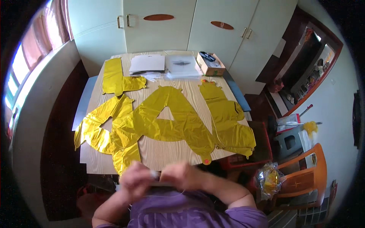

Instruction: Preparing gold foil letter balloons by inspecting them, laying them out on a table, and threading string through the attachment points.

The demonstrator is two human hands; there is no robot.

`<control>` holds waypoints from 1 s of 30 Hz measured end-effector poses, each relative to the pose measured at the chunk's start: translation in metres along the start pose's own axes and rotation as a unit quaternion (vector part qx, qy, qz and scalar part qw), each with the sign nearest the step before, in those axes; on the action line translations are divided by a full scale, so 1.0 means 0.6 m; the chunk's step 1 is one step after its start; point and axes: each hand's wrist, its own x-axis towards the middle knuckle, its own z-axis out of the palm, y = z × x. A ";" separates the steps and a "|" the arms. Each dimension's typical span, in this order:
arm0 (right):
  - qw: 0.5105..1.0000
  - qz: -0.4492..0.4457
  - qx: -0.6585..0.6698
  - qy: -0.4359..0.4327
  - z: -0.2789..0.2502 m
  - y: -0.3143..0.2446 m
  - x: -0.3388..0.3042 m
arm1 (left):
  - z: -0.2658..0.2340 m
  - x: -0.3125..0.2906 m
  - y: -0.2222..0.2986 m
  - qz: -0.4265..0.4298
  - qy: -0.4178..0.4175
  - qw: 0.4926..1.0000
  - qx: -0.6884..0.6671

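Observation:
My left hand [136,179] and my right hand [181,176] are close together in front of my body, just off the table's near edge, both blurred by motion. Their fingers look closed. A small whitish thing [154,174], too smeared to name, shows at the left fingertips. Below the hands curves a thin white string [167,195], its upper end running up to the right fist. Flat gold foil letter balloons lie on the table: an L-shaped balloon [113,78], a crumpled balloon with a hole [123,129], an A-shaped balloon [167,102] and a bumpy-edged balloon [230,121].
At the back of the wood-grain table [156,155] stand a stack of white sheets [147,63], clear plastic sleeves [183,66] and a small box [213,68] with a black item on top. A wooden chair [304,178] bearing a shiny plastic bag [270,180] is at the right.

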 end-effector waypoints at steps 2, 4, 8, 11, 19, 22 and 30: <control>0.992 -0.067 0.038 -0.101 0.014 -0.036 -0.006 | 0.004 0.011 -0.033 0.021 0.081 0.989 0.123; 0.993 -0.079 0.082 0.019 -0.026 -0.037 0.012 | 0.021 -0.006 -0.039 0.089 -0.127 0.986 0.053; 0.996 0.053 0.068 -0.017 0.001 -0.002 -0.011 | 0.016 0.000 -0.018 0.088 -0.012 0.996 0.028; 0.994 -0.110 0.021 -0.003 -0.004 -0.030 0.000 | 0.013 -0.020 -0.057 0.003 -0.098 0.993 0.060; 0.996 -0.084 0.037 0.023 -0.009 -0.040 0.004 | 0.012 0.000 -0.026 0.030 -0.052 0.991 0.118; 0.998 -0.007 -0.045 0.040 -0.031 -0.012 0.010 | 0.023 -0.001 0.009 0.080 -0.104 0.989 -0.068; 0.992 -0.059 -0.098 0.052 -0.027 -0.021 0.012 | 0.023 0.012 0.013 0.105 -0.104 0.987 -0.070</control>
